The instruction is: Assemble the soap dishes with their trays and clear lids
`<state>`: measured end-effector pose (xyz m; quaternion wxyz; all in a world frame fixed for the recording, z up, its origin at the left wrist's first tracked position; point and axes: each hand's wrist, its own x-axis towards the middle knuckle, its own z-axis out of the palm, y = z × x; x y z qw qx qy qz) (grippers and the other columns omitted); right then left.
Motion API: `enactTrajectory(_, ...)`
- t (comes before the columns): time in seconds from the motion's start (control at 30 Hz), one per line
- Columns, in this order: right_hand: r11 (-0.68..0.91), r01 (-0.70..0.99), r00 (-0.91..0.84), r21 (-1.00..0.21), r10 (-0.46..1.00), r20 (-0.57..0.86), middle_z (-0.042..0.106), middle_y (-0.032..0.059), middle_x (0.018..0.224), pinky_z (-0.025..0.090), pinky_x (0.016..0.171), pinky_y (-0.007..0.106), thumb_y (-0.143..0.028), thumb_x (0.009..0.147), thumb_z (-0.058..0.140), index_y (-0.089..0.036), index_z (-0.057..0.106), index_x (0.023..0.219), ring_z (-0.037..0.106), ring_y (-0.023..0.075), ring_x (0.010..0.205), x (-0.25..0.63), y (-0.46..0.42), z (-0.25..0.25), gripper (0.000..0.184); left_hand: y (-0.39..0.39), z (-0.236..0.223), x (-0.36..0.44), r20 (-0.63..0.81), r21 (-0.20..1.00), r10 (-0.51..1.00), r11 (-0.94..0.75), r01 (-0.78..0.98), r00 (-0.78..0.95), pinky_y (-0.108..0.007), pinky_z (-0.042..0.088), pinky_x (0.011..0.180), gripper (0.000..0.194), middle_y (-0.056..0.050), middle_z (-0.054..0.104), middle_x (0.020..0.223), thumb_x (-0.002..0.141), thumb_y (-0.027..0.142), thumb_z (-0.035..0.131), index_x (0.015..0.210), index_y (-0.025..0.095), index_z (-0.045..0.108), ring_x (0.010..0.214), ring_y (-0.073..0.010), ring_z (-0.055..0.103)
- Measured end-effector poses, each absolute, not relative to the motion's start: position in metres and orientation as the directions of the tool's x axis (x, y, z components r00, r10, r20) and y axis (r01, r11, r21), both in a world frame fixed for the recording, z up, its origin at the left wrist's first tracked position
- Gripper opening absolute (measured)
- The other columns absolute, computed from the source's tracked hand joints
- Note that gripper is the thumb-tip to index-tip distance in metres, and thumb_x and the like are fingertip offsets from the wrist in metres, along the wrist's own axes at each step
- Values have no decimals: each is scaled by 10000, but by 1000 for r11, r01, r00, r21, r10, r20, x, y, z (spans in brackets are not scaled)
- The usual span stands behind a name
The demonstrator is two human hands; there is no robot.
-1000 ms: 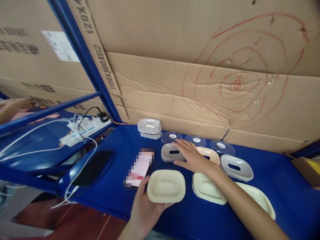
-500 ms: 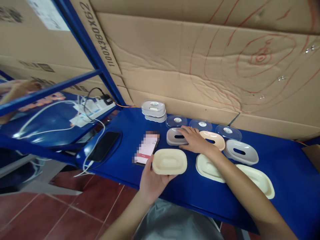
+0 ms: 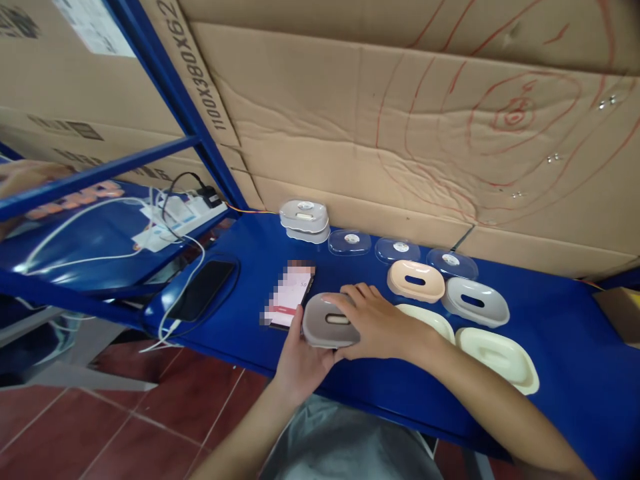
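Note:
A grey slotted soap dish tray (image 3: 320,325) sits over the cream soap dish base, which shows only through the slot. My left hand (image 3: 300,363) holds the base from below and the left side, thumb up along the edge. Fingers of my right hand (image 3: 373,323) grip the grey tray from above on its right side. Beside my right forearm lie two cream bases (image 3: 500,360), one partly covered by the arm. Behind them are a peach slotted tray (image 3: 417,281) and a light grey slotted tray (image 3: 477,302).
Three clear lids (image 3: 397,251) lie in a row along the cardboard wall (image 3: 320,113). A stack of lidded soap dishes (image 3: 305,221) stands at the back left. A phone (image 3: 293,293) lies left of my hands; a dark phone (image 3: 207,290), cables and a power strip (image 3: 180,217) are farther left.
My right hand has brought the grey slotted tray from the back row toward me and onto the cream base in my left hand. The left hand has stayed nearly in place.

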<state>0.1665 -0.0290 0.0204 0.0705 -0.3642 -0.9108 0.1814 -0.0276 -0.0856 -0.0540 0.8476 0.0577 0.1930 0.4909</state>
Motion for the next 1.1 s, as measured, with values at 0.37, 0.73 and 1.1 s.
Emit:
enactTrajectory(0.37, 641, 516, -813, -568, 576, -88, 438, 110, 1664, 475, 1165, 432, -679, 881, 744, -295, 268, 1685, 470, 306, 1502, 176, 3, 32, 1010, -89, -50, -26, -343, 334, 851, 506, -795, 397, -459, 613, 949, 374, -101, 833, 1159, 1051, 445, 571, 1250, 188, 756, 1055, -300, 775)
enactTrajectory(0.73, 568, 768, -599, -295, 801, -17, 465, 241, 1631, 187, 1284, 635, -400, 887, 826, -170, 470, 1592, 377, 420, 1556, 174, 82, -2, 823, -91, -50, -28, -321, 320, 814, 574, -754, 483, -627, 504, 1108, 403, -144, 810, 1266, 1057, 454, 556, 1253, 178, 774, 1217, -395, 733)
enactTrajectory(1.1, 550, 745, -562, -377, 822, 89, 547, 181, 1567, 398, 1189, 574, -466, 911, 791, -233, 463, 1567, 525, 366, 1443, 189, 65, 20, 770, -89, -56, -26, -282, 288, 814, 577, -765, 508, -590, 480, 1142, 501, -135, 789, 1326, 1093, 533, 471, 1305, 187, 765, 1220, -366, 736)
